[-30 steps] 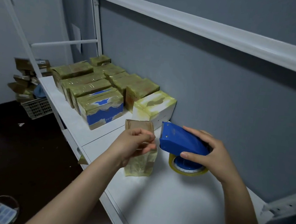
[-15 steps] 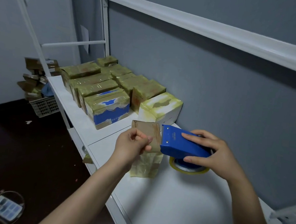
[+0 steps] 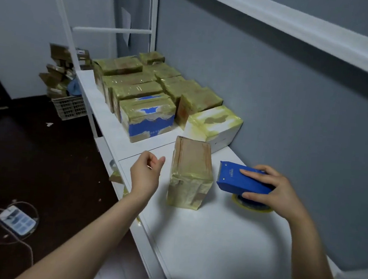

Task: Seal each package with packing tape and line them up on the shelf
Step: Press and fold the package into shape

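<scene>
A small brown package [image 3: 190, 172], wrapped in yellowish tape, stands upright on the white shelf [image 3: 213, 243]. My left hand [image 3: 145, 176] hovers just left of it with loosely curled fingers, touching nothing. To the package's right, my right hand [image 3: 274, 190] grips a blue tape dispenser [image 3: 239, 180] with a yellow tape roll [image 3: 251, 205] under it; its toothed blade faces the package, a small gap apart. Several taped packages [image 3: 147, 90] stand in rows farther along the shelf, the nearest a white one [image 3: 213, 125] and a blue-and-white one [image 3: 149, 119].
A grey wall runs along the shelf's right side, with a white upper rail [image 3: 301, 31] overhead. On the dark floor to the left lie a power strip [image 3: 17, 220] with cables and a plastic crate [image 3: 69, 107] beside stacked cardboard boxes [image 3: 59, 71].
My left hand has let go of the package and drawn back to the left. The dispenser has pulled away to the right, off the package's top.
</scene>
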